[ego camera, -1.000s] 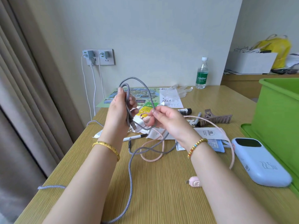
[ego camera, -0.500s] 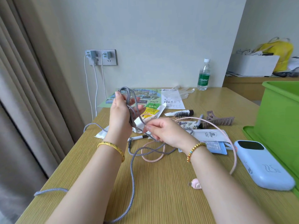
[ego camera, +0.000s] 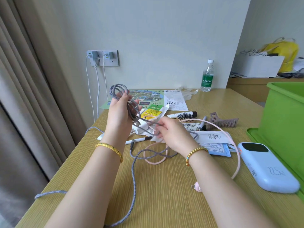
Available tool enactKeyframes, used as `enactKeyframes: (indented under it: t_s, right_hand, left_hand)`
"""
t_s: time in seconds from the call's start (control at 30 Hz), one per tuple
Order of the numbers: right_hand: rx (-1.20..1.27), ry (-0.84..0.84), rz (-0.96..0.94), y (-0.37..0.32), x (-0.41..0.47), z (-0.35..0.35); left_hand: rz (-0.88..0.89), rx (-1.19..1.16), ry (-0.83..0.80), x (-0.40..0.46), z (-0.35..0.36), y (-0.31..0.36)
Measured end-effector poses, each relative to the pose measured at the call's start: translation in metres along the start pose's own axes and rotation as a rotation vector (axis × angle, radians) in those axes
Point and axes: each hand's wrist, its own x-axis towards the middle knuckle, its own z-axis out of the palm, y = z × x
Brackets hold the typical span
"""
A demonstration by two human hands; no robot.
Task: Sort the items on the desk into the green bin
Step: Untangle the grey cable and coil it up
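My left hand (ego camera: 119,116) is raised above the wooden desk (ego camera: 164,191) and grips several loops of a grey braided cable (ego camera: 134,178). My right hand (ego camera: 172,134) pinches a strand of the same cable just to the right, lower down. The rest of the cable trails over the desk and off its left edge. A pink cable (ego camera: 236,155) curves under my right forearm, its plug (ego camera: 196,188) lying near my arm. The green bin (ego camera: 286,122) stands at the right edge of the view.
A light blue power bank (ego camera: 266,168) lies beside the bin. Behind my hands lie paper packets (ego camera: 213,137), a marker (ego camera: 138,140), a hairbrush (ego camera: 185,116), a brown hair claw (ego camera: 222,122), leaflets (ego camera: 148,97) and a water bottle (ego camera: 207,76). Chargers sit in a wall socket (ego camera: 102,58).
My right hand has drawn the grey strand down and rightwards, away from my left hand. The loop standing above my left hand has shrunk into a tighter bundle.
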Motion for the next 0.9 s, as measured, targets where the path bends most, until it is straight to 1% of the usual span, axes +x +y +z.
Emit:
enactKeyframes:
  t_s: [0.07,0.1,0.17,0.23,0.3,0.37,0.43,0.5,0.57,0.63,0.7,0.77,0.83,0.9]
  right_hand:
    - [0.293,0.072,0.006,-0.004,0.0,0.0]
    - [0.423,0.077,-0.006,-0.007,0.0,-0.001]
    - [0.569,0.048,-0.053,-0.011,-0.001,-0.004]
    - [0.734,-0.041,-0.062,-0.014,-0.004,-0.008]
    - [0.918,-0.163,-0.035,-0.016,-0.007,-0.012]
    - [1.05,-0.248,-0.011,-0.018,-0.008,-0.014]
    - [1.146,-0.276,0.008,-0.019,-0.008,-0.017]
    - [1.232,-0.259,0.034,-0.018,-0.006,-0.021]
    - [1.288,-0.217,0.05,-0.016,-0.005,-0.024]
    - [1.297,-0.148,0.039,-0.014,-0.004,-0.027]
    - [1.344,-0.074,0.029,-0.013,-0.002,-0.029]
    - [1.395,0.005,0.034,-0.01,-0.001,-0.035]
    - [1.389,0.078,0.025,-0.007,-0.001,-0.039]
    - [1.337,0.083,0.002,-0.006,-0.001,-0.039]
  left_hand:
    - [0.041,-0.067,-0.021,-0.001,0.0,0.004]
    - [0.063,-0.094,-0.045,-0.001,0.0,0.006]
    - [0.097,-0.113,-0.067,0.0,-0.001,0.011]
    - [0.115,-0.104,-0.048,0.001,-0.004,0.014]
    - [0.124,-0.08,-0.024,0.002,-0.007,0.015]
    - [0.112,-0.034,-0.003,0.003,-0.009,0.014]
    - [0.096,0.088,0.026,0.005,-0.009,0.011]
    - [0.09,0.34,0.044,0.007,-0.009,0.005]
    - [0.075,0.606,0.018,0.006,-0.009,-0.002]
    - [0.064,0.803,-0.048,0.004,-0.008,-0.007]
    - [0.071,0.916,-0.139,0.002,-0.008,-0.008]
    - [0.085,0.976,-0.255,-0.003,-0.008,-0.007]
    - [0.075,0.998,-0.41,-0.008,-0.006,-0.006]
    - [0.046,0.994,-0.592,-0.015,-0.004,-0.006]
